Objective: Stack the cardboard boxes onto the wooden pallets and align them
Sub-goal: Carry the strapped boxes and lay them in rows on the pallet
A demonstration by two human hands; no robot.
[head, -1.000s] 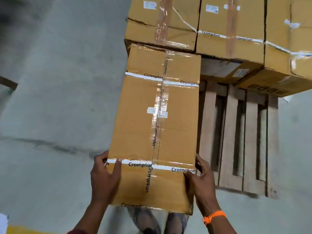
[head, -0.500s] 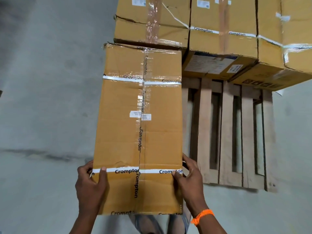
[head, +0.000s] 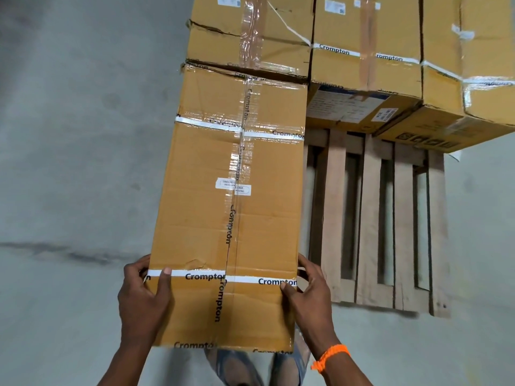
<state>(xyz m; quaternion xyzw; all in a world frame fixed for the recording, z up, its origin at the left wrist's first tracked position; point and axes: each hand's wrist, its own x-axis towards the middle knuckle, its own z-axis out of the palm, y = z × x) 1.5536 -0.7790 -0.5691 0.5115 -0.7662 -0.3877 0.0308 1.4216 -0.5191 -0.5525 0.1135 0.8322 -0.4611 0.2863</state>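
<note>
A long taped cardboard box (head: pixel 200 207) marked Crompton lies lengthwise in front of me, its far end against the stacked boxes (head: pixel 362 45) at the top. My left hand (head: pixel 142 299) grips its near left edge with the thumb over the top. On the near right edge my right hand (head: pixel 309 296), with an orange wristband, holds the same box. The wooden pallet (head: pixel 370 224) shows bare slats to the right of the box, under the stack.
Grey concrete floor (head: pixel 69 135) spreads to the left and in front. More boxes (head: pixel 418 129) lie low under the stack at the right and overhang the pallet. My feet show just below the held box.
The box has swung from a slight tilt to straight, and its far end now sits closer under the stack. Both hands kept their grip on the near end.
</note>
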